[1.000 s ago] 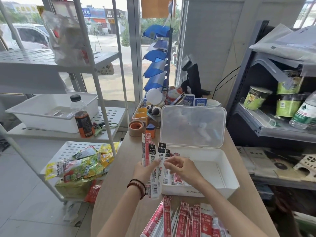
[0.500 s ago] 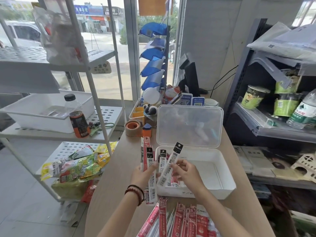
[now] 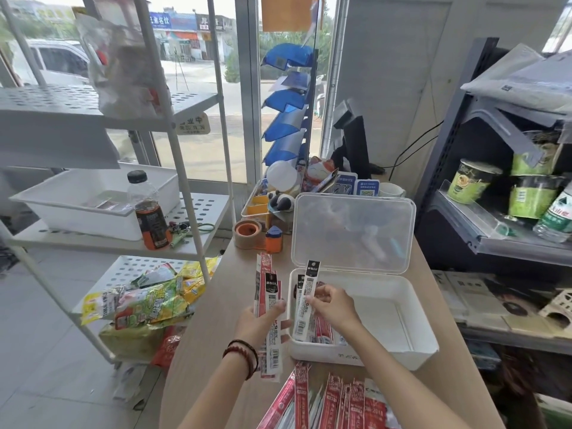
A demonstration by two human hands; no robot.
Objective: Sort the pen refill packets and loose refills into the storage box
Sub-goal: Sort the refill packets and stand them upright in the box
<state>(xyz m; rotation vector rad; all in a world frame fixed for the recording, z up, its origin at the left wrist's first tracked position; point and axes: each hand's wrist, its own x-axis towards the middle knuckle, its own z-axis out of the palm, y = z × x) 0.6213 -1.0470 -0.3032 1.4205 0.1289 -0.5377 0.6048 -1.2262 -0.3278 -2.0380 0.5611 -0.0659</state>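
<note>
Few refill packets (image 3: 323, 331) are lying in the white plastic storage box (image 3: 399, 354); right hand (image 3: 334, 308) is pinching one black-topped white packet (image 3: 306, 300), left hand (image 3: 258, 322) is gripping a bundle (image 3: 268, 301), red packets (image 3: 340, 400) are waiting near.

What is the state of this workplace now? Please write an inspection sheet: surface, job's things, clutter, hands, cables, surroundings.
Surface: wooden counter, crowded at its far and near edges.
Job's things: white storage box, lid standing open, packets in the box at its left end; pile of red packets at the near edge.
Clutter: tape roll, panda figure, QR stands behind the box.
Hands: left hand holds a bundle of packets upright beside the box; right hand pinches a single packet over the box's left end.
Cables: black cable along the wall beside the monitor.
Surroundings: white rack with a bottle at left; dark shelf with cup noodles at right.
</note>
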